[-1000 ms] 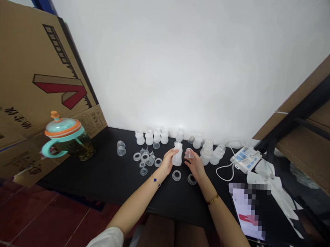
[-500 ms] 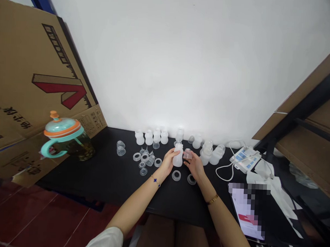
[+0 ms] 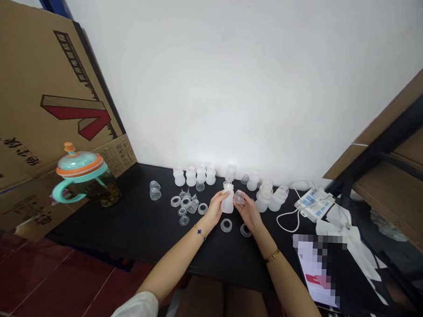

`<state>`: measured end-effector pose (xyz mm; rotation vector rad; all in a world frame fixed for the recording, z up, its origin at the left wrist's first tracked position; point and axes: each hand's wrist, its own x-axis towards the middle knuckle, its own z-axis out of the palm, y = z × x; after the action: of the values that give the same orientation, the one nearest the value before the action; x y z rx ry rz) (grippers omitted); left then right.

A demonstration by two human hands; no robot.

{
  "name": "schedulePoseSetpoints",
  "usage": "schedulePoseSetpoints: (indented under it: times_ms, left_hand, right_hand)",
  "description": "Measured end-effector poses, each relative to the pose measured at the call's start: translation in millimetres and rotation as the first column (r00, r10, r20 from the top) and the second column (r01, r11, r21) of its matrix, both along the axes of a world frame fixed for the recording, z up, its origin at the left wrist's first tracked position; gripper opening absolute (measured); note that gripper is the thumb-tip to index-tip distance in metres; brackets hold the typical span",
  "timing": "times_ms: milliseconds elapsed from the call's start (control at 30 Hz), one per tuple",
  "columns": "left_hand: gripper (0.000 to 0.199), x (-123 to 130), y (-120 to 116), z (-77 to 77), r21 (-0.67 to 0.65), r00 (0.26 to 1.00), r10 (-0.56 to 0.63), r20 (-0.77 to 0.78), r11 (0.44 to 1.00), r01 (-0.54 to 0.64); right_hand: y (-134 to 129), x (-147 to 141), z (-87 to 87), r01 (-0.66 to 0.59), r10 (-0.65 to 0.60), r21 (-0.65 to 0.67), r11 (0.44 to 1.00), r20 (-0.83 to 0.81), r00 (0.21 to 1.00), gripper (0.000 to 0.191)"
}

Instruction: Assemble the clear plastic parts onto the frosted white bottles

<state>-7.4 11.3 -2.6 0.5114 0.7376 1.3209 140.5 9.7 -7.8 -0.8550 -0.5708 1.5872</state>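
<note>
My left hand [image 3: 215, 208] is wrapped round a milky white bottle [image 3: 227, 202], held upright with a clear nipple on top. Close by on its right, my right hand [image 3: 250, 211] grips a clear dome cap [image 3: 239, 197] by its side. A translucent ring [image 3: 226, 225] lies on the black table in front of the bottle, and another ring [image 3: 245, 230] is partly hidden by my right hand. To the left, several rings and clear nipples [image 3: 192, 205] lie in a loose group. White bottles [image 3: 191, 176] stand along the wall, with more bottles [image 3: 264, 198] at the right.
Two clear caps [image 3: 155, 193] sit on the left of the table [image 3: 138, 230]. A teal and orange jug [image 3: 80, 164] stands beside a large cardboard box [image 3: 32, 85]. At the right are a white power strip [image 3: 314, 203] with cables, white tissue and a tablet [image 3: 318, 275].
The clear cap has shifted slightly left, nearer the bottle, and the fingers of my right hand have closed more on it. My left hand still holds the bottle.
</note>
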Motion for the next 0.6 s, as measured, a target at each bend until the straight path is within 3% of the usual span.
schedulePoseSetpoints:
  times_ms: [433, 600]
  left_hand:
    - [0.034, 0.2, 14.1, -11.8, -0.044, 0.994, 0.017, 0.105, 0.999, -0.012]
    - [0.035, -0.8, 15.3, -17.5, -0.060, 0.998, 0.009, 0.067, 0.998, -0.005]
  right_hand:
    - [-1.9, -1.4, -0.1, 0.000, -0.002, 0.022, 1.000, 0.076, 0.997, 0.021]
    - [-2.4, 0.5, -1.6, -0.004, -0.004, 0.036, 0.999, 0.202, 0.979, 0.030]
